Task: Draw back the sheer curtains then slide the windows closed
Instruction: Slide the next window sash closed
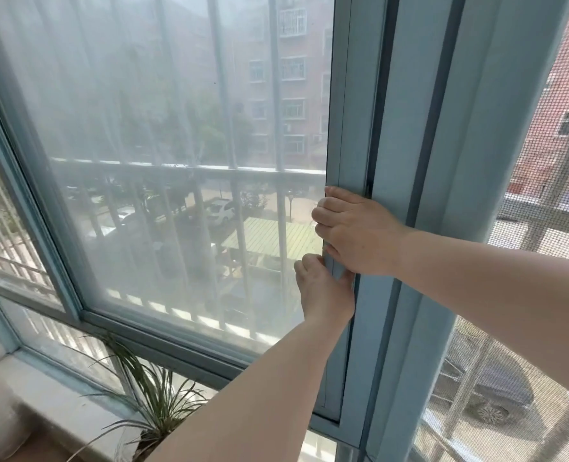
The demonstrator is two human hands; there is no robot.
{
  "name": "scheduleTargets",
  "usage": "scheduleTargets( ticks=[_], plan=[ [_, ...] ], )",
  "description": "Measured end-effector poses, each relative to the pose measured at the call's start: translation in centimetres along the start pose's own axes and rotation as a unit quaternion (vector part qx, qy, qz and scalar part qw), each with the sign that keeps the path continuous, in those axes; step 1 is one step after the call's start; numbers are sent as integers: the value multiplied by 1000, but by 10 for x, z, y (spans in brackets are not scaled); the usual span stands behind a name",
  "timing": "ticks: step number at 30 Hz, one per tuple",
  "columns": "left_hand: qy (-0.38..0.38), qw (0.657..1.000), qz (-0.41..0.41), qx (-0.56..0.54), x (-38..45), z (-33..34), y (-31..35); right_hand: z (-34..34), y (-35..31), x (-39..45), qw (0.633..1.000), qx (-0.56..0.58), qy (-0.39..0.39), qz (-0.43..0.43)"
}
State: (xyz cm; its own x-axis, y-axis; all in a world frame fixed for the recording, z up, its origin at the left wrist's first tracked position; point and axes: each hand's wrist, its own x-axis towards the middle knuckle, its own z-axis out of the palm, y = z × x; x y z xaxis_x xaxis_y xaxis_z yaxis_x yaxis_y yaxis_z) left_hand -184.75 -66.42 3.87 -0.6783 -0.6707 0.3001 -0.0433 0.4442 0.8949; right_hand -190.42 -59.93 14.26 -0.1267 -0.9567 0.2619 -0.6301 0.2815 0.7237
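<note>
A blue-grey sliding window sash [346, 128] stands upright in the middle of the head view, its glass pane [183, 181] stretching to the left. My right hand [353, 228] grips the sash's vertical edge, fingers curled round it. Just below, my left hand [323, 291] grips the same edge. A second frame rail [443, 161] stands beside the sash on the right. Behind the pane on the left shows hazy white sheer curtain [86, 78]. At the far right a mesh insect screen [549, 201] covers the opening.
A potted plant [149, 408] with long thin leaves stands on the white sill [43, 405] at the lower left, under my left forearm. Outside are railing bars, parked cars and brick apartment blocks.
</note>
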Motion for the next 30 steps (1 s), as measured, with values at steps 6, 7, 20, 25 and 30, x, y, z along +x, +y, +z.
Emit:
scheduleTargets(
  ticks=[6, 7, 20, 25, 30],
  plan=[
    [4, 1000, 0, 8, 0, 4, 1, 0, 1, -2, 1000, 12, 22, 2],
    [6, 1000, 1, 9, 0, 4, 1, 0, 1, -2, 1000, 9, 22, 2],
    [-52, 998, -22, 0, -10, -4, 7, 1, 0, -4, 999, 32, 16, 5],
    [-91, 995, -41, -8, -19, -16, 11, -3, -3, -6, 1000, 25, 15, 11],
    [-105, 994, -26, 5, -25, -28, 11, -7, -5, -4, 999, 28, -17, 22]
  ],
)
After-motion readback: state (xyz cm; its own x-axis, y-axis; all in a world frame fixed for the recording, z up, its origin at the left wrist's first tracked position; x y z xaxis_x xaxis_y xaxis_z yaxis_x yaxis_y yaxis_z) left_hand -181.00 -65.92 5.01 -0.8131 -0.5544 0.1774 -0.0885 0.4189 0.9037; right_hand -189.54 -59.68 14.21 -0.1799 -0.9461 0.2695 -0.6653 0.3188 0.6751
